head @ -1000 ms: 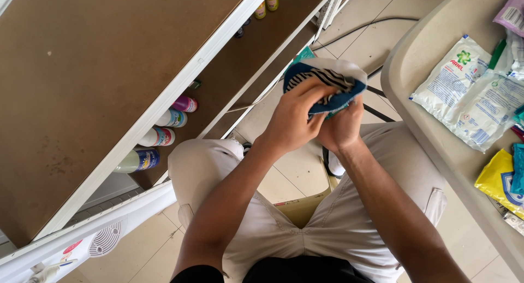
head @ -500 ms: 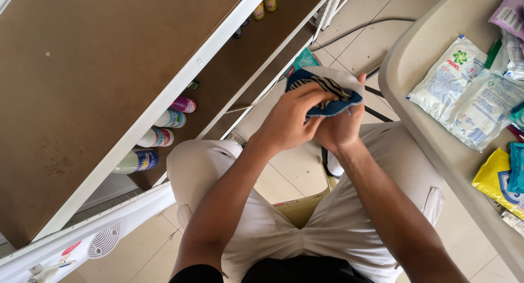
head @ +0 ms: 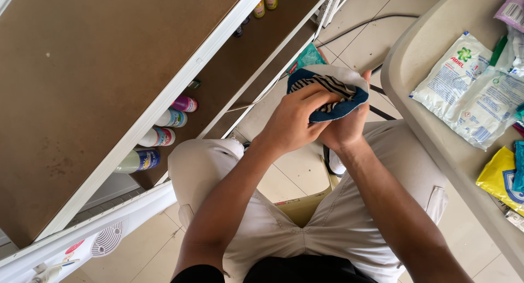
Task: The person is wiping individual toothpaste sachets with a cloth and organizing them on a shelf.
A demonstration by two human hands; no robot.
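I sit with both hands raised over my knees, holding a small folded sock [head: 333, 92] that is striped black and white with a blue edge and a pale outer side. My left hand [head: 292, 122] lies on top of the sock with its fingers pressed across the stripes. Below and behind it, my right hand [head: 344, 127] cups the sock, its fingertips showing at the sock's right edge. My legs wear light beige trousers [head: 349, 217].
A brown shelf unit with white rails [head: 180, 92] fills the left; several bottles [head: 164, 135] lie on its lower shelf. A beige table [head: 431, 135] at right carries white detergent sachets [head: 469, 86] and a yellow packet [head: 499, 176]. A cable crosses the tiled floor [head: 365, 42].
The sock has been folded tighter between my hands and my left fingers have slid further across its striped part. My arms stay in nearly the same place.
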